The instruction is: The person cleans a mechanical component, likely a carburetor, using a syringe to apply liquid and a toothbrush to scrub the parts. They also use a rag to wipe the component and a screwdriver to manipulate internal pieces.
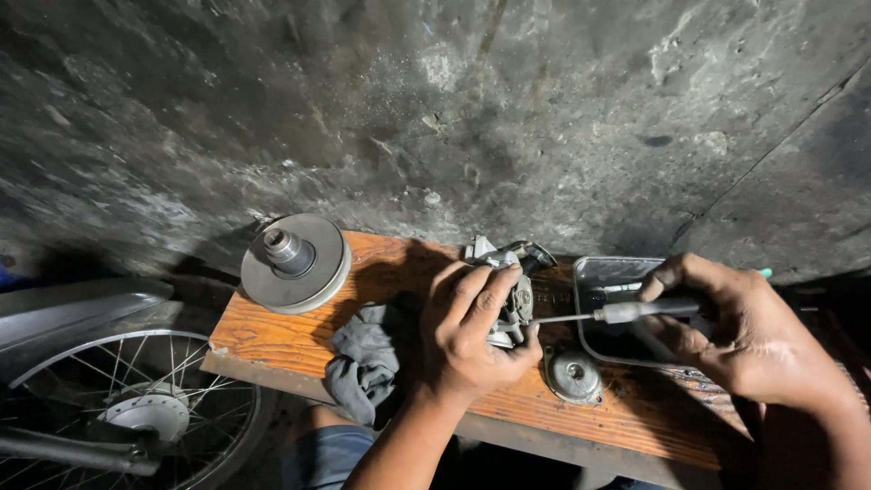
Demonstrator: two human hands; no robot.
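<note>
Hands both occupied over a worn wooden counter [272,331]. Left hand [467,327] closed around a small grey metal engine part, apparently a carburettor [513,295], holding it upright just above the board near its middle. Fingers wrap over the top and near side of the part; only its far side and right face show.

Right hand [735,331] gripped around the handle of a screwdriver [626,313], shaft horizontal, pointing left. Tip meets the right face of the carburettor; exact contact point too small to tell.

Round metal cap [573,374] lies flat on the counter just below the shaft, between the two hands, touching neither. Shallow metal tray [590,272] sits behind the right hand on the counter's far right; contents dark, not discernible. Crumpled grey rag [363,358] lies left of the left hand, draped toward the near edge. Large round pulley disc [295,263] with a central hub rests at the far left corner, well apart from the hands.

Spoked wheel [154,399] with a brake disc stands lower left, beside the counter. Stained concrete floor [454,109] fills the upper view.
</note>
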